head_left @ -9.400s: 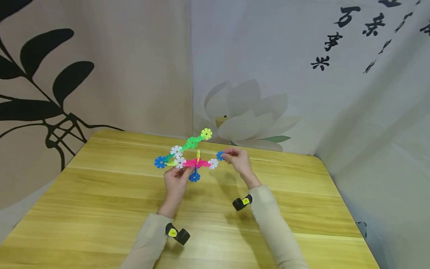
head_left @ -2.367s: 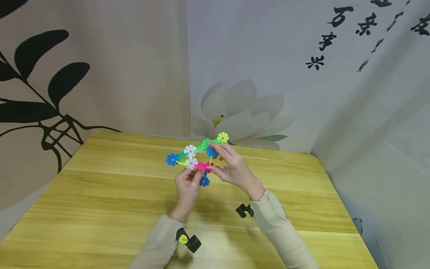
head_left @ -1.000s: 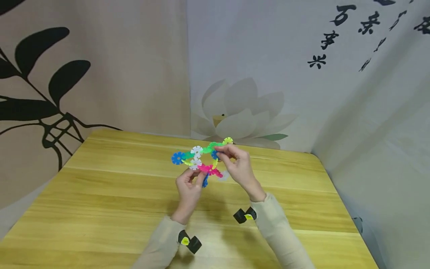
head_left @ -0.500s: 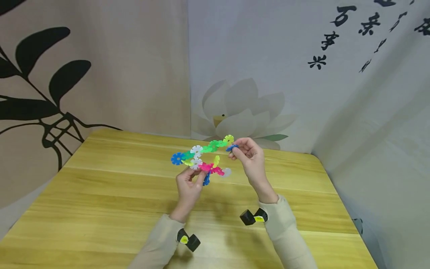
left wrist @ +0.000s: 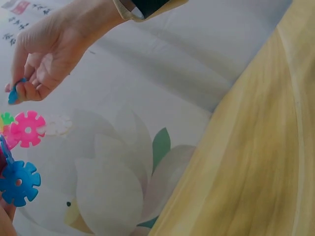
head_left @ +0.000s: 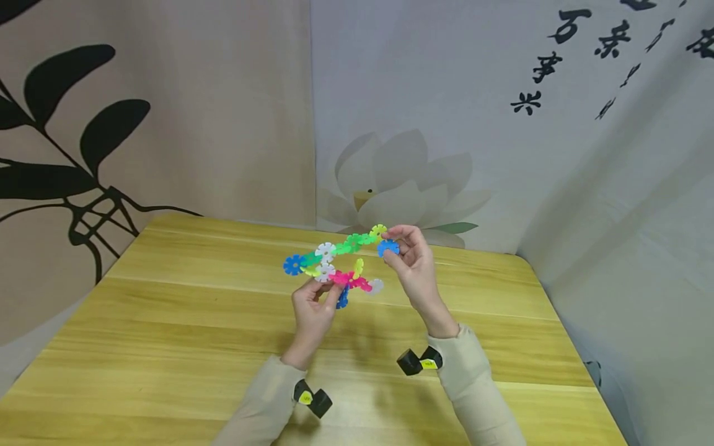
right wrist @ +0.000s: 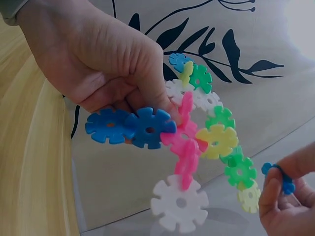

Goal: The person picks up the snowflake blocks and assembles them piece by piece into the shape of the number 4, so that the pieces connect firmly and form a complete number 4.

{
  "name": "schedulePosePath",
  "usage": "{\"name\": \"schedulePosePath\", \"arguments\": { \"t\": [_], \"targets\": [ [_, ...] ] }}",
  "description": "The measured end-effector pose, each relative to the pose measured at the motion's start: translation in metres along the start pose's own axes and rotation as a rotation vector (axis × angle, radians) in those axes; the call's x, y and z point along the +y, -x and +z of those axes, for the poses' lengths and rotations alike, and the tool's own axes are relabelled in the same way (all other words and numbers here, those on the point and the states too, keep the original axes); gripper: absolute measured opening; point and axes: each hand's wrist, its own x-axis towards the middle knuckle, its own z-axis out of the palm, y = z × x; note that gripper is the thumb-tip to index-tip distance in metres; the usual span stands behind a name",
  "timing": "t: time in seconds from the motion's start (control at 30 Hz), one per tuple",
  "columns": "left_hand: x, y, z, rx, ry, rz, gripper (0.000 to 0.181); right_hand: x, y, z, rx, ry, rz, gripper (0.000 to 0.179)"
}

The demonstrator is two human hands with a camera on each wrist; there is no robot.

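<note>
My left hand (head_left: 313, 314) grips a chain of interlocking snowflake discs by its pink discs (head_left: 351, 280), held up over the table. The chain bends round at a blue disc (head_left: 292, 265) on the left, and its upper arm runs through green discs (head_left: 354, 242) to a yellow disc (head_left: 379, 232). Two joined blue discs (right wrist: 151, 128) jut from the pink part in the right wrist view, and a white disc (right wrist: 158, 201) ends that arm. Between thumb and fingers my right hand (head_left: 415, 272) pinches a loose-looking blue disc (head_left: 388, 248), close beside the yellow end.
The wooden table (head_left: 195, 334) lies beneath both hands. Behind it hangs a pale curtain (head_left: 251, 124) printed with leaves, a lotus and characters. A black wrist camera (head_left: 312, 398) sits on the left sleeve, another wrist camera (head_left: 418, 361) on the right.
My right hand has moved right, from over the chain's middle to beside its yellow end, and the blue disc has turned its face forward. My left hand keeps its grip, nearly still.
</note>
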Motion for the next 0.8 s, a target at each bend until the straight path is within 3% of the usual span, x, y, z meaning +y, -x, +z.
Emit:
{"name": "schedulePosePath", "arguments": {
  "t": [0.47,0.67,0.8],
  "targets": [
    [-0.0009,-0.0010,0.0014,0.006,0.050,-0.013,0.007,0.0053,0.0000,-0.0043,-0.050,0.011,-0.042,0.037],
    [-0.0029,-0.0008,0.0020,0.009,0.058,-0.018,0.006,0.0051,-0.0012,-0.0031,0.002,0.018,-0.025,0.043],
    [-0.0040,-0.0004,0.0021,0.011,0.054,-0.011,0.006,0.0043,-0.0028,-0.0031,0.051,0.083,0.010,0.034]
  ]
}}
